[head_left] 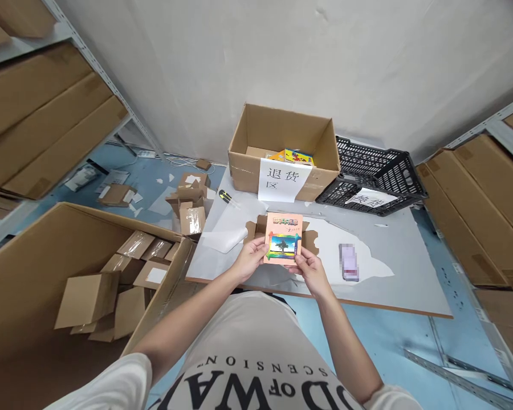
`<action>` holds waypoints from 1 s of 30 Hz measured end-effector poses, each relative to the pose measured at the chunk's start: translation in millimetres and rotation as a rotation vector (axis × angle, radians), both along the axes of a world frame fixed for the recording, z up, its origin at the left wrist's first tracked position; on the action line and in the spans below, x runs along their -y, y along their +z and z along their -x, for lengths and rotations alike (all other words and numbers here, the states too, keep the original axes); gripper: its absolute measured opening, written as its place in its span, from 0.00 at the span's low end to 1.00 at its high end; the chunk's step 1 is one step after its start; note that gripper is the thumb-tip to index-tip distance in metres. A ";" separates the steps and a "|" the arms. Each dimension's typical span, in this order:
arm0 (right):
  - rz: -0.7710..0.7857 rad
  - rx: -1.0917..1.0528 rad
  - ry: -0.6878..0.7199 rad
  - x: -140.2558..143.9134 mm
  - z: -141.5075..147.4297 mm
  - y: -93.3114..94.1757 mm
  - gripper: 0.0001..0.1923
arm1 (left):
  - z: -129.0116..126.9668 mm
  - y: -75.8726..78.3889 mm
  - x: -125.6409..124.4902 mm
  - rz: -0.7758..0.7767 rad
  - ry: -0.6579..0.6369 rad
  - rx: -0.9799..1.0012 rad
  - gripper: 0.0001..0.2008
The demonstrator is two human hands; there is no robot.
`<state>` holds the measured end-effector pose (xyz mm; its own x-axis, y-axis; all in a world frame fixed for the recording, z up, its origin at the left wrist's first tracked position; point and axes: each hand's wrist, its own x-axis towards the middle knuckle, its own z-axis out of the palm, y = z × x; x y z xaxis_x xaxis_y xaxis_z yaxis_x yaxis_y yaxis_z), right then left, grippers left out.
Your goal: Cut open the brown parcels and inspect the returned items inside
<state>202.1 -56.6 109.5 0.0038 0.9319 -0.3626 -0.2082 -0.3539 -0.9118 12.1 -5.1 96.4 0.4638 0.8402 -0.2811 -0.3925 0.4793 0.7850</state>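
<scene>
Between my two hands is a thin pink booklet (284,229) with a tree picture on its front. My left hand (251,257) grips its left lower edge, while my right hand (309,270) pinches the lower right corner. Behind and below the booklet lies an opened small cardboard box (310,241), its flaps spread on the table; the booklet hides most of it. To the right of my right hand rests a pale purple, blurred-out flat object (349,262) on torn white paper (374,266).
A cardboard carton (243,171) with a paper sign and colourful items inside stands at the table's back. Beside it is a black plastic crate (378,171). A yellow-black utility knife (225,196) lies left. A large carton (34,228) of small boxes stands at left; shelves flank both sides.
</scene>
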 end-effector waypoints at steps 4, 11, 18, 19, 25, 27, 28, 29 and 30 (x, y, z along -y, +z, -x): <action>0.018 0.012 -0.022 -3.9 -3.8 -3.3 0.30 | 4.3 0.9 -5.9 0.010 0.016 -0.058 0.25; 0.033 0.040 -0.006 -13.4 -8.9 -5.9 0.32 | 21.1 -1.4 -16.0 0.032 0.038 -0.126 0.24; 0.041 0.108 -0.017 -30.3 -17.2 -7.9 0.34 | 43.5 -36.4 -28.7 -0.104 0.230 -0.344 0.27; 0.040 0.124 -0.006 -35.2 -20.5 -7.1 0.34 | 46.8 -44.4 -29.6 -0.127 0.282 -0.385 0.26; -0.110 0.128 -0.070 -103.7 -48.9 14.0 0.27 | 64.7 -88.7 -27.3 -0.147 0.480 -0.568 0.21; -0.200 0.099 -0.162 -143.4 -57.6 25.5 0.23 | 69.2 -98.3 -25.9 -0.160 0.507 -0.603 0.20; -0.244 0.075 -0.205 -165.7 -61.4 31.1 0.21 | 70.8 -102.2 -25.1 -0.166 0.511 -0.613 0.19; -0.274 0.052 -0.243 -189.1 -64.8 36.2 0.19 | 71.9 -105.7 -24.0 -0.170 0.510 -0.621 0.19; -0.287 0.029 -0.278 -212.9 -67.8 40.5 0.17 | 72.3 -109.0 -22.5 -0.172 0.502 -0.626 0.18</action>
